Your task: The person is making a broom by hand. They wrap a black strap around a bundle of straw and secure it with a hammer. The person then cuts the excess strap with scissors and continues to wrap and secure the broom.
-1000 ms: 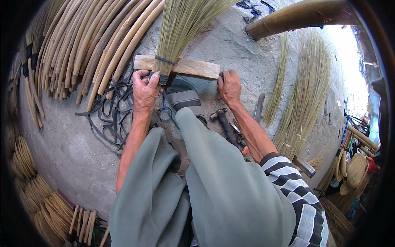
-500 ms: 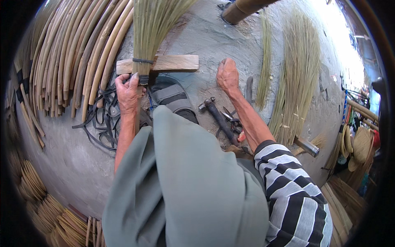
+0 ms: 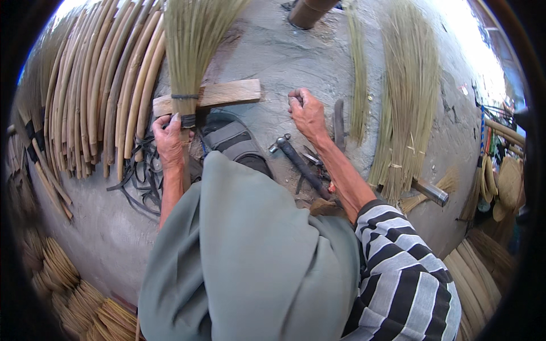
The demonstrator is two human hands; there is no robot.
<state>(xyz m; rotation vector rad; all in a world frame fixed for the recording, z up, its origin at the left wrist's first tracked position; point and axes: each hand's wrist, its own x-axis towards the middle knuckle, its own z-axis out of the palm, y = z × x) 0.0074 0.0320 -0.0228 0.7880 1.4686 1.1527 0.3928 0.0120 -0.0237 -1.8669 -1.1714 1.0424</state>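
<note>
A broom of pale green-yellow straw (image 3: 196, 51) lies with its bristles pointing away from me. A dark band circles the straw, and a wider black wrap (image 3: 186, 120) sits closer to me at the handle. My left hand (image 3: 169, 145) is closed around the broom at that wrap, thumb pressed on its edge. Beneath the broom, a wooden block (image 3: 230, 93) lies crosswise. Off to the right, my right hand (image 3: 310, 116) hovers above the floor with curled, pinched fingers; whatever is in them, if anything, is too small to see. A dark sandal (image 3: 233, 141) is on my foot between the hands.
A hammer (image 3: 300, 162) and a dark curved blade-like piece (image 3: 339, 125) lie by my right forearm. Black strips (image 3: 142, 179) tangle beside my left wrist. Wooden handles (image 3: 99, 85) line the left; straw bundles (image 3: 409, 96) lie right. A bamboo tube (image 3: 310, 12) stands far off.
The whole view has shifted and tilted slightly. My right hand has turned, its fingertips now pointing left. My left hand keeps its hold on the broom.
</note>
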